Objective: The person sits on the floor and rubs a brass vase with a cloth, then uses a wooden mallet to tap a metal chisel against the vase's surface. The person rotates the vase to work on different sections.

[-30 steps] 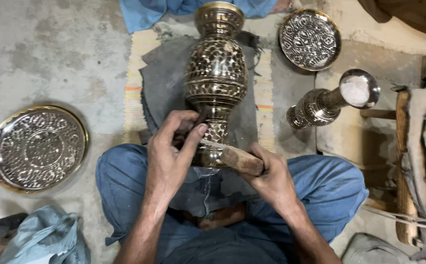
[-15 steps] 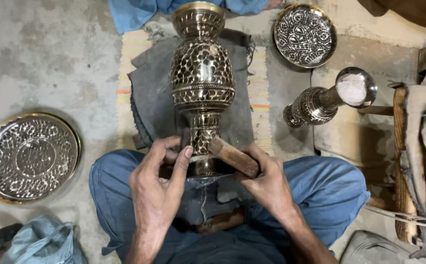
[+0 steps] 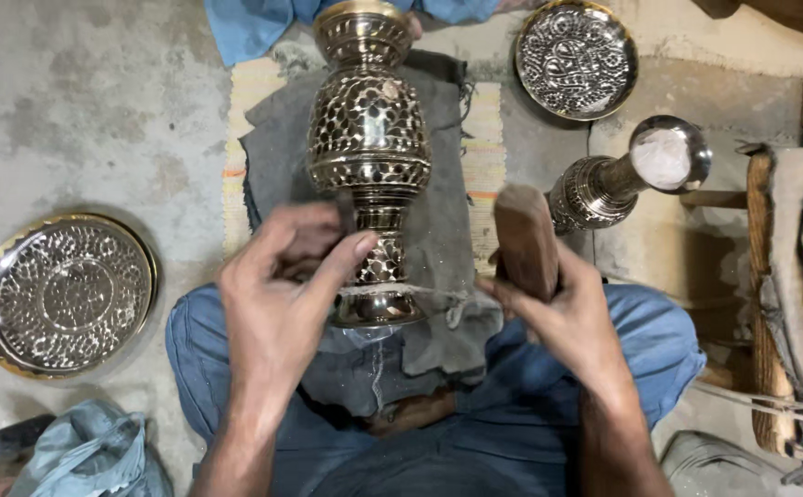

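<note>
Engraved metal vase (image 3: 367, 138): lies lengthwise on a dark grey cloth (image 3: 273, 156) over the person's lap, mouth pointing away, foot nearest the body. Left hand (image 3: 286, 294): fingers curled about the vase's narrow stem, holding a small dark tool whose kind cannot be told. Right hand (image 3: 558, 308): closed round a wooden block (image 3: 524, 239), held just right of the vase, apart from it. Round engraved tray (image 3: 61, 294): on the concrete floor, left. Second round tray (image 3: 576, 57): upper right. Smaller metal stand (image 3: 618, 179): lying right.
</note>
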